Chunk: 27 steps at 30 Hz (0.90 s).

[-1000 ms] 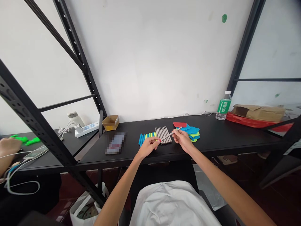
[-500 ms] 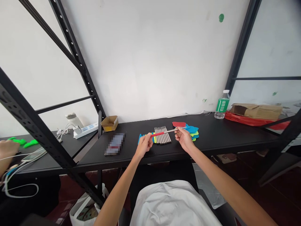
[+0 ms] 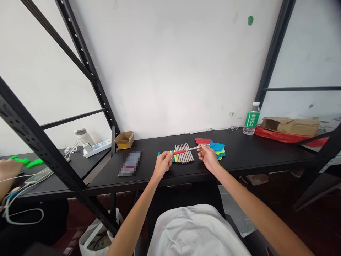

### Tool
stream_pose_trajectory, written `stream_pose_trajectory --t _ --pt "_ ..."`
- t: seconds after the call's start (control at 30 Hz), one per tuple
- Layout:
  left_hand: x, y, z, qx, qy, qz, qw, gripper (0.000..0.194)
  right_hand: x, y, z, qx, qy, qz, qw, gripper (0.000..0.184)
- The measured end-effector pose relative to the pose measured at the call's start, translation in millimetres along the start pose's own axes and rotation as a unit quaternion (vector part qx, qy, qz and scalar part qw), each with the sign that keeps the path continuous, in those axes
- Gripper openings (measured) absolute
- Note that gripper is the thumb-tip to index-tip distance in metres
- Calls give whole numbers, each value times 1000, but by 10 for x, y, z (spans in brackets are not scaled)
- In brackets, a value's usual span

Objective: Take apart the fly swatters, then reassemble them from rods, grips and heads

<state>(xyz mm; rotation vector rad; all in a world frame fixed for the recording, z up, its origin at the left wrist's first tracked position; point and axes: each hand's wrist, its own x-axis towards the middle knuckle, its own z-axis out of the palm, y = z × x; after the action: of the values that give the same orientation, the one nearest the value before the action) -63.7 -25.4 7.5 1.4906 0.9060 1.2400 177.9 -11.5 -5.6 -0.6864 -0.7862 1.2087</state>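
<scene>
A thin metal rod [image 3: 193, 148] with a red sleeve [image 3: 179, 152] on its left part is held almost level above the table. My left hand [image 3: 163, 164] is closed on the sleeve's left end, and my right hand [image 3: 207, 156] pinches the rod near its other end. Below the rod, several grey metal rods [image 3: 183, 156] lie side by side. To their left is a row of blue, green and yellow sleeves [image 3: 175, 158], partly hidden by my left hand. Flat plastic pieces in blue and green [image 3: 218, 147], with a red one [image 3: 202, 141], lie piled behind my right hand.
A phone with a blurred screen [image 3: 130, 163] and a small cardboard box [image 3: 124, 139] are on the left of the black table. At right stand a water bottle [image 3: 252, 119] and a torn carton [image 3: 290, 126]. Another person's hand [image 3: 9, 172] is at far left.
The red sleeve, mostly hidden by my left hand at first, now shows along the rod's left part. Both hands rose slightly, and my left hand shifted left. Little has moved since half a second ago.
</scene>
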Motion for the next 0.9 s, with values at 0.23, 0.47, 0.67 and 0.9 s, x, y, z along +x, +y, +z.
stream_pose_trajectory --t 0.23,0.47,0.67,0.9 --pt "5 1 17 9 25 3 1000 44 -1 -8 4 -11 -3 -11 1000 38" --pt "18 -28 0 5 25 -10 1000 50 -9 -18 11 13 1 4 1000 39" --pt "7 -12 4 21 9 9 1000 46 -10 -7 8 10 -4 3 1000 38" --pt "-4 0 7 8 -1 11 1000 41 -22 -21 23 15 -1 9 1000 40"
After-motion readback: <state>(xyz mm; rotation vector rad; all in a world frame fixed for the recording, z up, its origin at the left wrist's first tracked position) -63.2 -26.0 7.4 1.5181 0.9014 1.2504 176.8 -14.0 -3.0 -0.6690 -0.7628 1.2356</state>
